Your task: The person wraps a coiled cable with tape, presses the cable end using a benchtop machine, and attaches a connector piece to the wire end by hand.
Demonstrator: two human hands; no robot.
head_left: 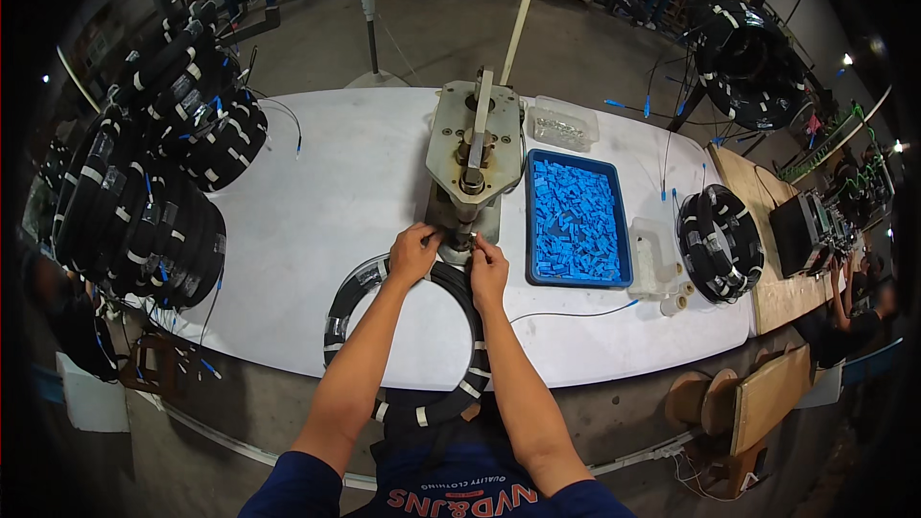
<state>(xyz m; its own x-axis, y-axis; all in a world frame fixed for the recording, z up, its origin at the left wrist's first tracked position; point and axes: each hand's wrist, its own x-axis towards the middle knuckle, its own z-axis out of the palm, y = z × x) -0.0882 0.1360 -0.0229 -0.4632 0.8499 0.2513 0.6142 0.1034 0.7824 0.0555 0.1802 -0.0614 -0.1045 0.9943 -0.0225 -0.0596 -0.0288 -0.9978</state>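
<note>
A metal bench press (475, 149) with a lever on top stands in the middle of the white table. Both of my hands are at its lower tooling. My left hand (414, 254) is closed in a pinch on the left side of the tool. On the right side, my right hand (488, 273) pinches too, with its fingertips against the tooling. Whatever lies between the fingers is too small and hidden to name. A coil of black cable (336, 328), bound with white tape bands, lies under my wrists and reaches over the table's near edge. One thin cable end with a blue tip (633, 304) stretches out to the right.
Right of the press sit a blue tray (628, 269) of small blue connector parts and a clear plastic box (566, 125). Black cable coils are piled at the left (144, 221); another coil (720, 245) stands at the right. Beyond it, a person (849, 312) works beside a wooden board (767, 259).
</note>
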